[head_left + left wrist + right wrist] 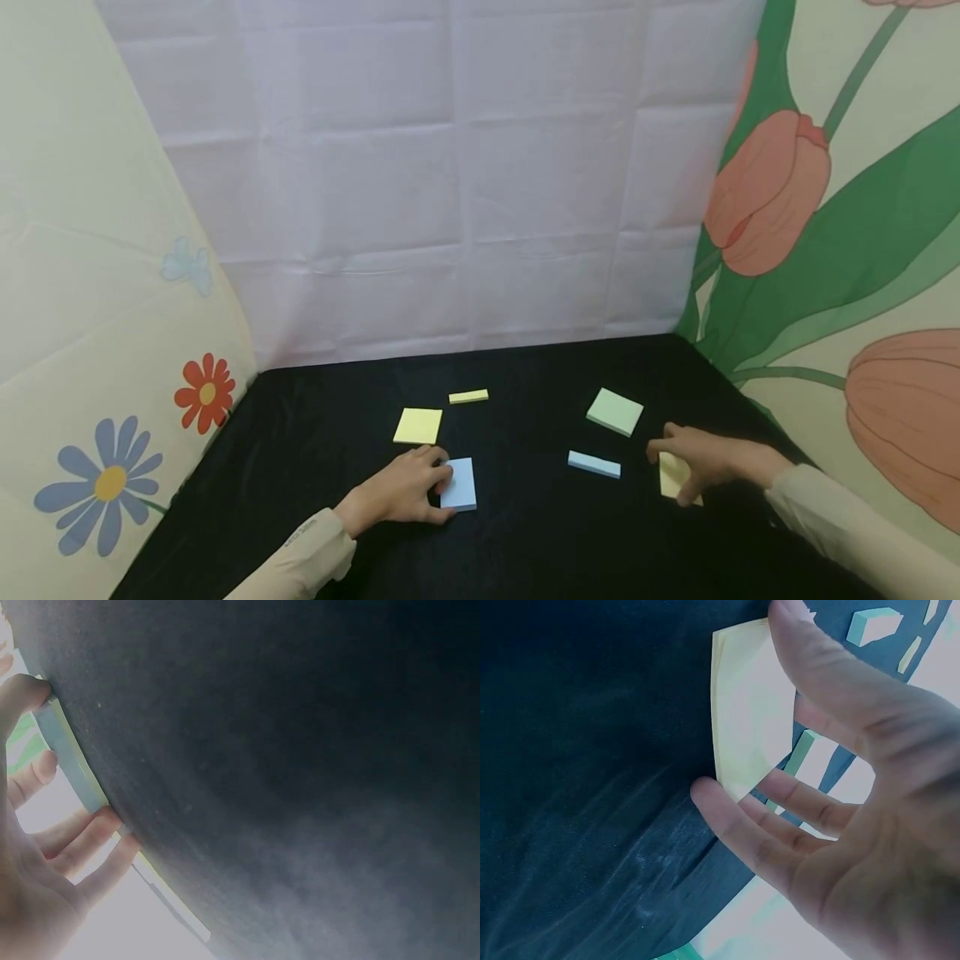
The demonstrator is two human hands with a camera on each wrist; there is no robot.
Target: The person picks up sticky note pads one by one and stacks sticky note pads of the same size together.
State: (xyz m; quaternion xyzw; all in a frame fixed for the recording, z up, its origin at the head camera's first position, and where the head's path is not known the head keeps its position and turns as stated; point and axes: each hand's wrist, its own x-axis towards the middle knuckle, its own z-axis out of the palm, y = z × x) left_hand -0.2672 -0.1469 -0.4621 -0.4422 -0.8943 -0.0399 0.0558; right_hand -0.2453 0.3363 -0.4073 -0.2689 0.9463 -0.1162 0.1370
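Observation:
A light blue sticky-note pad [463,483] lies on the black cloth at the front centre. My left hand [405,487] grips it from its left side, thumb at the near edge and fingers at the far edge. The left wrist view shows the pad [71,754] edge-on between thumb and fingertips. Over at the right, my right hand [705,457] holds a pale yellow sticky-note pad [672,477] by opposite ends. In the right wrist view this pad [754,705] spans from the thumb to the fingers, and its sheets bow slightly.
A yellow square pad [417,426] lies just beyond the left hand, with a narrow yellow pad [468,397] behind it. A pale green pad [615,412] and a narrow blue pad [594,464] lie left of the right hand. Fabric walls [465,183] border the black-covered table [525,550].

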